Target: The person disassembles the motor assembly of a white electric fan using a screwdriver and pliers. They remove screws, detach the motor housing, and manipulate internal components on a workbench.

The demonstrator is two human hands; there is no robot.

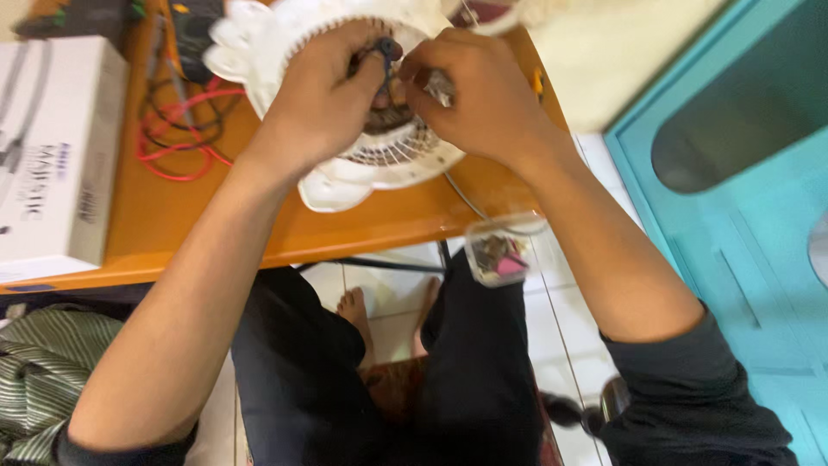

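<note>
Evidently mid-disassembly, the left hand (323, 95) pinches a dark wire at the white fan housing (379, 160) centre while the right hand (479, 99) clenches a small metal part beside it; next comes careful, steady pulling.

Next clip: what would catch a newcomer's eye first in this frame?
Both hands meet at the top centre over a white round fan housing with slotted vents, which lies on an orange table. The left hand pinches a small dark part, and the right hand closes on a small metallic piece beside it. Red and black wires coil to the left, and a small clear container of small parts rests on the person's knee.
</note>
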